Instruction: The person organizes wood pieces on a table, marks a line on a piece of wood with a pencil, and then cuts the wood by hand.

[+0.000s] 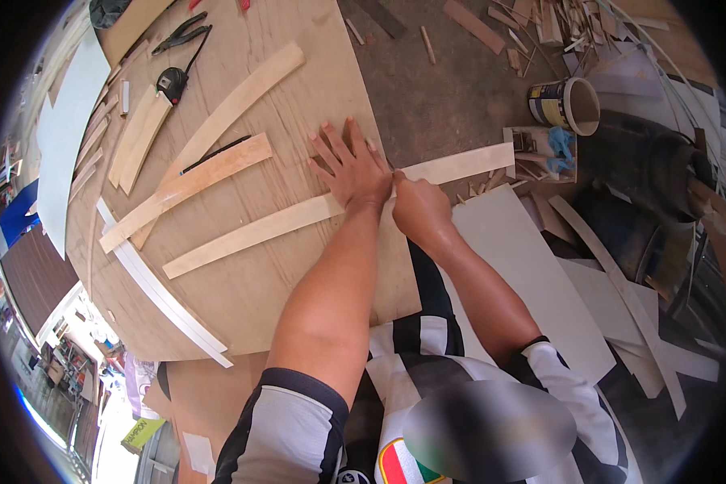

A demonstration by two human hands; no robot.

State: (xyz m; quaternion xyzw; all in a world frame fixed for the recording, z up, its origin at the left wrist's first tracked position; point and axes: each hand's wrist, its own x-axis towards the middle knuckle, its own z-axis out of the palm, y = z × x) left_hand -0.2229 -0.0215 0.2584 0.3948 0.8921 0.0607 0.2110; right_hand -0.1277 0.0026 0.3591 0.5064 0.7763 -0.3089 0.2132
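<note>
1. At the far left of the pale brown plywood board (282,306), a narrow white slat (157,286) lay slanting, its upper part beneath two crossed pale wooden slats (187,190); a black tape measure (171,85) sat beyond them.
2. Toward the board's right edge, the left hand (356,171) was spread wide, fingers fanned apart and pointing away from the person. Its heel and wrist lay over a long, flat, light-coloured wooden strip (254,235), the fingers reaching past it over the plywood.
3. Just beside it, the right hand (422,211) was closed, fingers curled tightly at the board's edge, by the strip. I could not tell what they gripped.
4. The strip's long axis ran from near left to far right, rising slightly as I saw it. It crossed the edge, and its right end stuck out toward a small open wooden box (522,165) holding a crumpled blue cloth (561,148).
</note>
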